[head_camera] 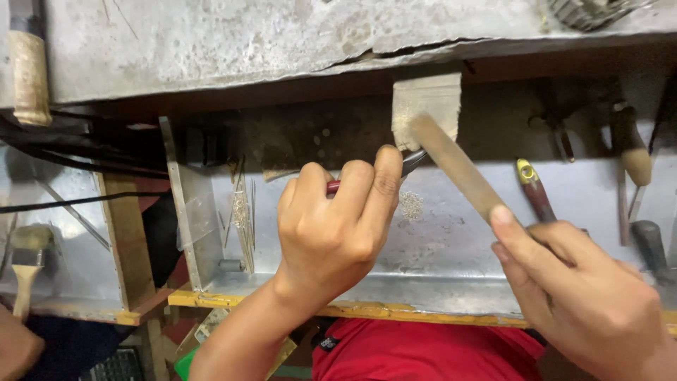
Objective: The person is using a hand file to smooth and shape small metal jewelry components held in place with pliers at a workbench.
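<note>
Gripping red-handled pliers (pixel 367 176) in the left hand (pixel 335 233), fingers (pixel 384 185) curled tight round the handles, no gap showing between them and the palm; only a sliver of red handle peeks out at the knuckles, and the dark nose pokes out past the fingertips toward the wooden bench peg (pixel 427 106). Whatever the nose pinches sits right at the peg's lower edge, too small to make out. Holding a flat file (pixel 455 166) in the right hand (pixel 578 296), fingers wrapped closed about its lower end, index finger (pixel 515 233) stretched along the blade, the file slanting up and left so its tip lies against the peg just beside the pliers' nose. Resting below both hands, a metal catch tray (pixel 437 247) with a small heap of silvery filings (pixel 411 204) directly under the pliers. Lying on the tray to the right, near the file hand, a screwdriver with a yellow-and-red handle (pixel 532 187). Standing at far left, well apart, a small brush (pixel 28 261).
</note>
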